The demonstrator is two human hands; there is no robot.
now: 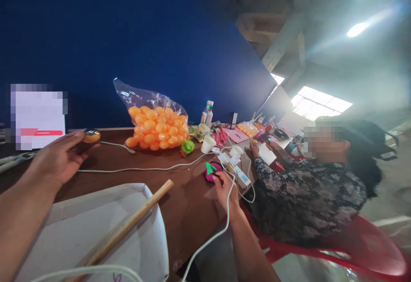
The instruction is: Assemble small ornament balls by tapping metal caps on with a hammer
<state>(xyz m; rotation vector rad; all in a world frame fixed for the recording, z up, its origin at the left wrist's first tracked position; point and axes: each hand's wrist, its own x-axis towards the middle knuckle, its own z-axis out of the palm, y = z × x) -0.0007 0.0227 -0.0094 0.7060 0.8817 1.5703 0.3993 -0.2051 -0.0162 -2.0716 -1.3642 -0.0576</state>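
Raised at the left, my left hand (pixel 69 153) is closed around a shiny ball (pixel 91 135), dark on top and orange-gold below. My right hand (pixel 227 190) is stretched over the table with its fingertips pinched at a small green piece (pixel 210 168). Under that piece lies a round magenta item with a dark edge (pixel 209 178); what it is I cannot make out. A white cable (pixel 228 207) passes over my right hand. Just beyond it sits a white power strip (pixel 241 176) with plugs and cables.
A clear bag of orange balls (pixel 157 128) stands against the blue wall. A wooden stick (pixel 141 213) lies across a white tray (pixel 112 209) in front. Paper cups (pixel 208 144), a green toy (pixel 187 146) and bottles (pixel 208 113) are behind. At right, a person (pixel 308 192) sits on a red chair (pixel 369 243).
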